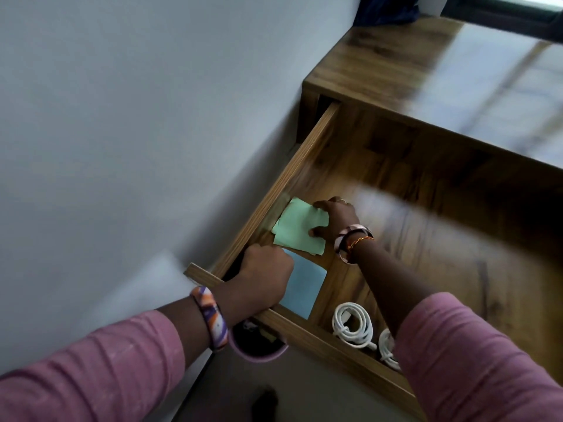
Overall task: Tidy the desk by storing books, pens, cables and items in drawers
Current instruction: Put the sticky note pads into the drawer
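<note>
A wooden drawer stands pulled out from the desk. Inside it at the near left lies a stack of green paper notes, which my right hand pinches at its right edge between thumb and fingers. Just below them lies a blue pad. My left hand has its fingers curled over the drawer's front edge at the left corner and partly covers the blue pad. Two coiled white cables lie in the drawer's near part, one half hidden by my right sleeve.
A white wall runs along the drawer's left side. Under the drawer front stands a pink bin with dark contents. The glossy desk top stretches to the right, below a window. The frame is motion-blurred.
</note>
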